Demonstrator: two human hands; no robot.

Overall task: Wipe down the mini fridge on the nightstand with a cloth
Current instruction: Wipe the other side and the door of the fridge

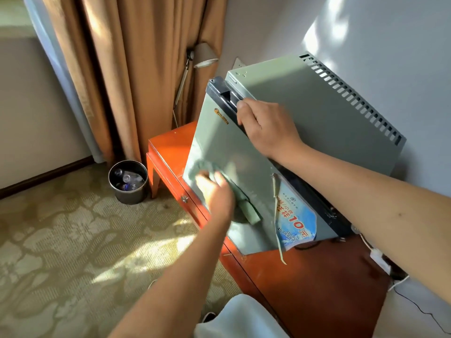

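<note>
Fridge (305, 113) on the nightstand (317, 276), being wiped.
Left hand (214, 191) presses the cloth (207, 167) against the door's lower left; right hand (266, 128) curls over the door's top edge. Open carpet (61, 240) lies left.

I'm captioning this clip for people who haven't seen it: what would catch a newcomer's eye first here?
The grey-green metal mini fridge dominates the centre, standing on the glossy orange-red wooden nightstand. The left hand, blurred, presses a pale green cloth against its door, while the right hand grips the door's top edge. A peeling blue paper sticker hangs at the door's lower corner.
</note>
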